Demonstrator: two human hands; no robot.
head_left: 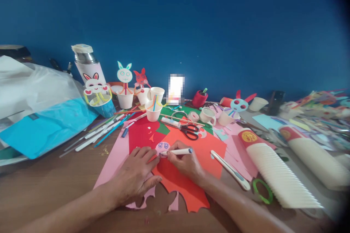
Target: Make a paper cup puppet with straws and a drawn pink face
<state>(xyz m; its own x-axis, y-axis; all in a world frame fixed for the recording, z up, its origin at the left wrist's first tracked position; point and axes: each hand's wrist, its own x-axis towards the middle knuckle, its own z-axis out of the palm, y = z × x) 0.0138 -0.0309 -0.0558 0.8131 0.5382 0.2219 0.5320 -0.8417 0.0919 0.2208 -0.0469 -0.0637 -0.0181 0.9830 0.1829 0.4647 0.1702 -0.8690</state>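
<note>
My right hand (186, 162) grips a white marker (179, 151) with a blue end. Its tip meets a small pink paper circle (161, 147) on which two blue eyes with lashes are drawn. Lying flat with fingers stretched out, my left hand (138, 171) reaches the circle's left edge with its fingertips. Under both hands are sheets of orange paper (210, 153), red paper (139, 131) and pink paper (109, 167), the orange one with scalloped cut-outs along its near edge. Black-handled scissors (190, 131) lie beyond my right hand, near a glue stick (171, 122).
Paper cups with rabbit-faced figures, one a white cup (125, 100), stand along the back by a thermos (87, 62). A utility knife (231, 171), green tape ring (262, 190) and stacked cups (279, 174) lie right. Several markers (101, 131) and a blue plastic-wrapped pack (51, 127) lie left.
</note>
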